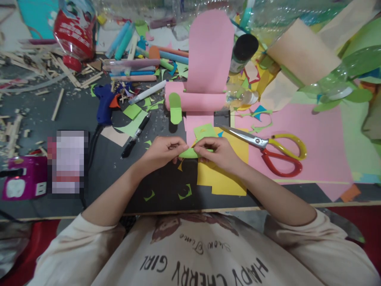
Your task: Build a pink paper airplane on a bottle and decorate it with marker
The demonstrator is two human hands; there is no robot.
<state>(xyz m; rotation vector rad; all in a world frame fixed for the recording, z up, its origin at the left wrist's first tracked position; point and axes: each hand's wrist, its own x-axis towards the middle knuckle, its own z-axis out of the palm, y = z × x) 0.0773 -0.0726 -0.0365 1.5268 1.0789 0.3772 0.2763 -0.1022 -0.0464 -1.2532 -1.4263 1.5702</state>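
Between my two hands is a small strip of bright green paper [189, 153], seen almost edge-on. My left hand [166, 153] pinches its left end between thumb and forefinger. The fingers of my right hand [214, 153] are closed on the right part of the same strip. Just beyond my hands stands a pink paper shape [210, 51] with a rolled pink tube [199, 96] across it, and a rounded green paper piece [175, 108] sits on the tube's left end. Under my right hand lies yellow paper [229, 182], with a green paper square [204, 131] close by.
Scissors [262, 142] with red and yellow handles lie open on pink paper [321, 147] to the right. On the left are a black pen [136, 135], a blue glue gun [104, 104], a phone [68, 162] and a purple box [25, 177]. Bottles, markers and wooden sticks crowd the back.
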